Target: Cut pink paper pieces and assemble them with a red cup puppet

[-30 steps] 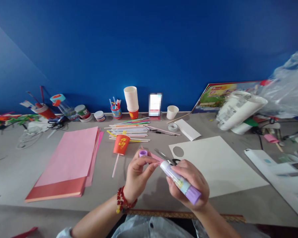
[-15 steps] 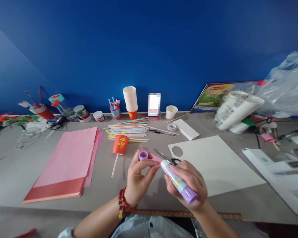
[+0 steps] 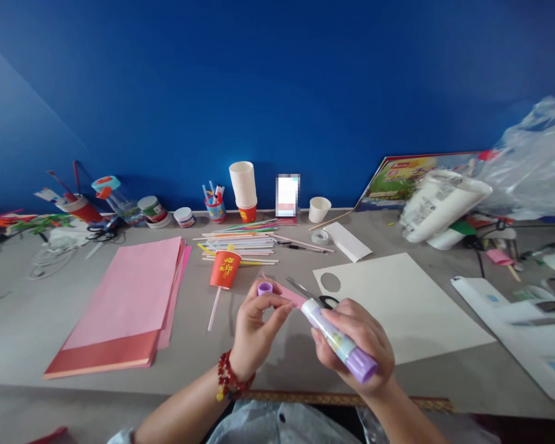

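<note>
hands (image 3: 259, 330) grip purple cap, pink paper and glue stick (image 3: 337, 339), scissors (image 3: 312, 293) lying close behind.

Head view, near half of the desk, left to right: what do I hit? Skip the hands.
Pink paper stack → red paper cup → purple cap → glue stick → white folder-like item

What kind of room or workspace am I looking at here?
Probably a craft table, perhaps in a classroom or at home: there are sheets of pink paper, a row of loose straws, and scissors near a glue stick in the right hand.
</note>
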A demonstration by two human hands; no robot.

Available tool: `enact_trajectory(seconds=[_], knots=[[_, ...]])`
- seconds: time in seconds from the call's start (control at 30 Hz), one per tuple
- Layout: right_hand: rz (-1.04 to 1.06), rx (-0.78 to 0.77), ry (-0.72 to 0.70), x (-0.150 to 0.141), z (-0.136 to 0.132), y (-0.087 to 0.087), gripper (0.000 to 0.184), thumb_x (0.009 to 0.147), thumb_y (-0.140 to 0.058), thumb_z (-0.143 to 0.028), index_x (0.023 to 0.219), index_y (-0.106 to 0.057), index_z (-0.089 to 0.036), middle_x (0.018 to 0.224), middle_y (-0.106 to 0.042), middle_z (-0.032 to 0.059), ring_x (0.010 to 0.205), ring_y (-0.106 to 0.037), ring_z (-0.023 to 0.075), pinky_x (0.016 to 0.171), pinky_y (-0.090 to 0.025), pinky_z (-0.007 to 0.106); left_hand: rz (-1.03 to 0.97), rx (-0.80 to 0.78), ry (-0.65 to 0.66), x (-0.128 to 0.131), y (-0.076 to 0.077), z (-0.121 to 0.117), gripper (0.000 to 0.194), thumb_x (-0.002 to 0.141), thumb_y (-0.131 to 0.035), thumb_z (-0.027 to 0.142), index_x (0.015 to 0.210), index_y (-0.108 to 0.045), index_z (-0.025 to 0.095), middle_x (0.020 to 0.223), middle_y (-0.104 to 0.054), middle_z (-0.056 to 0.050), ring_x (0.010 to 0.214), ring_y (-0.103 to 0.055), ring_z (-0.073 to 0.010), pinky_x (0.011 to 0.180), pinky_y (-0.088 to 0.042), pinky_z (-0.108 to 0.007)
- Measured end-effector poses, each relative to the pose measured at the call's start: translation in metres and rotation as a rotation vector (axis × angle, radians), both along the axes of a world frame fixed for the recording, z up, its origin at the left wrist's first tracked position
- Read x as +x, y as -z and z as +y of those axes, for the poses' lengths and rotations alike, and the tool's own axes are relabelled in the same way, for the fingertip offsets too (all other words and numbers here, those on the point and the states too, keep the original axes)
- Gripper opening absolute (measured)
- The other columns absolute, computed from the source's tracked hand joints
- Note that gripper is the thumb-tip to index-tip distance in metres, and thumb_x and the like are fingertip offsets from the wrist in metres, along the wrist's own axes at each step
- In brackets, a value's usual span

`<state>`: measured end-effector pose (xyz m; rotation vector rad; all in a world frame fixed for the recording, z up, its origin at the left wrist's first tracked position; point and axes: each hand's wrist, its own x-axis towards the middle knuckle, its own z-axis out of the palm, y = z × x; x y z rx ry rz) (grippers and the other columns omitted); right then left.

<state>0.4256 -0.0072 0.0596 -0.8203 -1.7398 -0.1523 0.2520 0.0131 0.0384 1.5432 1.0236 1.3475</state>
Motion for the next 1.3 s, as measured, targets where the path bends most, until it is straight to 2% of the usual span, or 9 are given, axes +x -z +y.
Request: enact_trajectory(seconds=[0.13, 0.53, 0.67, 0.87, 1.13, 1.3], knots=[[-0.025, -0.023, -0.015, -0.005, 0.000, -0.001, 0.030, 0.075, -0.067, -0.008, 0.103, -0.060, -0.015, 0.069, -0.061, 0.0035, 0.057, -0.056, 0.0166, 0.052, -0.050, 0.030, -0.018, -0.033, 0.006, 0.002, -0.002, 0.001, 0.009, 0.085, -0.069, 0.026, 0.081, -0.075, 0.020, 0.095, -0.062, -0.007, 0.097, -0.058, -0.0215, 0.091, -0.045, -0.036], [-0.059, -0.042, 0.031, -0.006, 0.006, 0.005, 0.029, 0.076, -0.068, -0.009, 0.103, -0.060, -0.017, 0.069, -0.061, 0.0033, 0.057, -0.056, 0.0170, 0.052, -0.051, 0.031, 0.079, 0.128, -0.023, 0.000, -0.007, -0.004, 0.008, 0.087, -0.067, 0.020, 0.085, -0.074, 0.021, 0.099, -0.061, -0.008, 0.100, -0.057, -0.0210, 0.090, -0.046, -0.036], [-0.032, -0.076, 0.060, 0.001, 0.006, 0.005, 0.028, 0.077, -0.068, -0.008, 0.102, -0.060, -0.017, 0.071, -0.062, 0.0043, 0.059, -0.056, 0.0169, 0.052, -0.050, 0.031, 0.071, 0.073, -0.010, 0.000, -0.004, -0.004, 0.008, 0.087, -0.067, 0.022, 0.083, -0.074, 0.020, 0.100, -0.061, -0.008, 0.101, -0.056, -0.0217, 0.092, -0.045, -0.037], [-0.046, -0.040, -0.004, -0.001, 0.000, 0.002, 0.031, 0.076, -0.067, -0.008, 0.105, -0.059, -0.017, 0.069, -0.061, 0.0030, 0.058, -0.055, 0.0161, 0.053, -0.051, 0.031, 0.021, 0.022, 0.005, 0.001, 0.002, 0.000, 0.010, 0.086, -0.067, 0.025, 0.081, -0.073, 0.019, 0.100, -0.062, -0.009, 0.103, -0.057, -0.0231, 0.096, -0.045, -0.040], [-0.097, -0.026, 0.043, -0.003, 0.005, 0.007, 0.030, 0.076, -0.068, -0.011, 0.104, -0.059, -0.017, 0.069, -0.061, 0.0031, 0.057, -0.056, 0.0169, 0.054, -0.052, 0.031, 0.046, 0.036, -0.009, 0.000, -0.004, -0.005, 0.010, 0.087, -0.067, 0.026, 0.081, -0.073, 0.019, 0.100, -0.063, -0.009, 0.102, -0.058, -0.0228, 0.093, -0.045, -0.039], [-0.060, -0.051, 0.088, 0.003, 0.003, 0.002, 0.027, 0.078, -0.067, -0.011, 0.102, -0.059, -0.018, 0.069, -0.062, 0.0030, 0.057, -0.057, 0.0165, 0.052, -0.051, 0.030, 0.014, 0.002, -0.002, 0.000, -0.003, -0.004, 0.012, 0.087, -0.067, 0.028, 0.079, -0.072, 0.019, 0.102, -0.061, -0.008, 0.103, -0.057, -0.0227, 0.096, -0.044, -0.038]])
